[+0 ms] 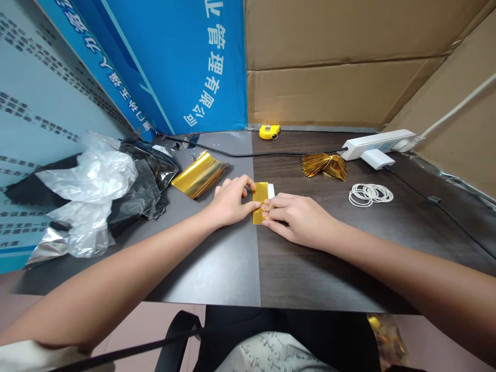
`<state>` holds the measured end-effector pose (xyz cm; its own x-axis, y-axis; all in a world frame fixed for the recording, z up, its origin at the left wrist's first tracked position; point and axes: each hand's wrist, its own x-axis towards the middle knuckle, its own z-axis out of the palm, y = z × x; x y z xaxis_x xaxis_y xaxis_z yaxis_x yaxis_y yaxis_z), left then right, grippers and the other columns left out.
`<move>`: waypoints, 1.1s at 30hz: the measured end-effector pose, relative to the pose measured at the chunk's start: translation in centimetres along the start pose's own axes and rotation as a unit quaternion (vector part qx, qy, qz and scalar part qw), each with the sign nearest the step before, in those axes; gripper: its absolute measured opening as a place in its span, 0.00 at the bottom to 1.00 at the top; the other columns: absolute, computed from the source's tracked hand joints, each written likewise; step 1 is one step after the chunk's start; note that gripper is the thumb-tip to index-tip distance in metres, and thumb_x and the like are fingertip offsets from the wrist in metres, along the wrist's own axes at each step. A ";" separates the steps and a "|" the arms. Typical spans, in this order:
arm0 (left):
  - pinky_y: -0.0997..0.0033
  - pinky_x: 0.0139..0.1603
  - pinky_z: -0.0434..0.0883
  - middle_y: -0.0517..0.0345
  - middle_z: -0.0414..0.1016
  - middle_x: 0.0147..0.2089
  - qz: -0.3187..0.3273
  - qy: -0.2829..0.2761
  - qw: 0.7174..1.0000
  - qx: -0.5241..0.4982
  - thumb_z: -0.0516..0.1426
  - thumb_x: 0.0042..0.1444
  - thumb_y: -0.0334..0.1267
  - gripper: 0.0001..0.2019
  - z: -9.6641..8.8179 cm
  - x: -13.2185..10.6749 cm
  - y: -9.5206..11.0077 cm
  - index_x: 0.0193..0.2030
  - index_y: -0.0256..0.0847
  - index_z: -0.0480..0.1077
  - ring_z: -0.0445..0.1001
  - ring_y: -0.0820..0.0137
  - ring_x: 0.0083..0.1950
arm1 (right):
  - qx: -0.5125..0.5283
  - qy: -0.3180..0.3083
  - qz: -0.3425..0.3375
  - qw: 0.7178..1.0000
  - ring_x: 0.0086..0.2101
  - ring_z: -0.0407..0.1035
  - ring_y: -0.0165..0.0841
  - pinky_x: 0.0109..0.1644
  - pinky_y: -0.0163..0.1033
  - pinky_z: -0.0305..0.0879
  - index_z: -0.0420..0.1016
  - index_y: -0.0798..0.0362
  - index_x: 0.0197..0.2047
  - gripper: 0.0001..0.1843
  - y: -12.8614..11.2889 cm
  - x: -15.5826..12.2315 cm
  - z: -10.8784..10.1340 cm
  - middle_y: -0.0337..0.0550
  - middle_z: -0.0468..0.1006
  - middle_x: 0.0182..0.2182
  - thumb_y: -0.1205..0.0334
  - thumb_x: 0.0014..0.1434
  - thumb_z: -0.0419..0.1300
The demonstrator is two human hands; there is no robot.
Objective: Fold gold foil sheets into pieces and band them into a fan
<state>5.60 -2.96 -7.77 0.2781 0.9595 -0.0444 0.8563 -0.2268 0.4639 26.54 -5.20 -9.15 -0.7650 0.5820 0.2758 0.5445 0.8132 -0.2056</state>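
A small folded sheet of gold foil paper [261, 194] lies on the table in front of me, with a white paper edge [270, 190] showing at its upper right. My left hand [231, 201] holds its left side, with thumb and index finger bent onto the foil. From the right, the closed fingers of my right hand [306, 219] press on the sheet and cover its right part. What lies under those fingertips is hidden. A stack of gold foil sheets [201, 174] rests beyond my left hand. Past my right hand sits a fan-folded bundle of gold foil [323, 165].
Crumpled clear and black plastic bags [96, 175] pile up at the left. White rubber bands [371, 195] lie at the right, below a white power strip [382, 143] with a black cable [240, 155]. A yellow tape measure [269, 132] stands by the cardboard wall [329, 93].
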 end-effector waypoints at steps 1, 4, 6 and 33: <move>0.63 0.44 0.58 0.60 0.73 0.42 0.003 -0.006 1.000 0.007 0.65 0.55 0.42 0.15 0.0 -0.4 0.0 0.47 0.46 0.67 0.68 0.61 0.48 | 0.000 -0.002 -0.001 1.000 0.44 0.77 0.39 0.46 0.44 0.74 0.83 0.53 0.40 0.16 0.0 0.0 0.0 0.48 0.83 0.42 0.59 0.70 0.55; 0.62 0.45 0.58 0.60 0.72 0.41 0.010 -0.023 1.000 0.013 0.65 0.56 0.43 0.16 -0.1 -1.6 -0.1 0.47 0.46 0.65 0.68 0.62 0.48 | 0.004 -0.004 -0.004 1.000 0.44 0.77 0.40 0.47 0.45 0.74 0.83 0.54 0.40 0.16 0.1 0.0 -0.1 0.48 0.83 0.42 0.59 0.70 0.55; 0.62 0.45 0.58 0.60 0.71 0.42 0.008 -0.036 0.999 0.014 0.65 0.56 0.43 0.17 -0.3 -2.2 0.0 0.48 0.47 0.64 0.68 0.61 0.48 | 0.004 -0.003 -0.006 1.000 0.44 0.77 0.40 0.47 0.45 0.74 0.83 0.54 0.39 0.16 0.2 0.1 -0.1 0.48 0.83 0.42 0.59 0.70 0.55; 0.57 0.57 0.66 0.48 0.71 0.51 0.219 0.003 0.975 0.031 0.52 0.67 0.40 0.14 -0.4 1.1 -1.3 0.56 0.40 0.69 0.68 0.60 0.53 | 0.175 -0.005 -0.088 0.981 0.53 0.76 0.36 0.71 0.56 0.57 0.80 0.50 0.40 0.08 3.7 -0.5 -1.1 0.43 0.83 0.48 0.62 0.66 0.58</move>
<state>4.61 -1.57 -8.07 0.6204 0.7694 0.1520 0.6807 -0.6245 0.3830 29.33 -2.54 -8.97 -0.8403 0.4321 0.3273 0.2546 0.8476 -0.4655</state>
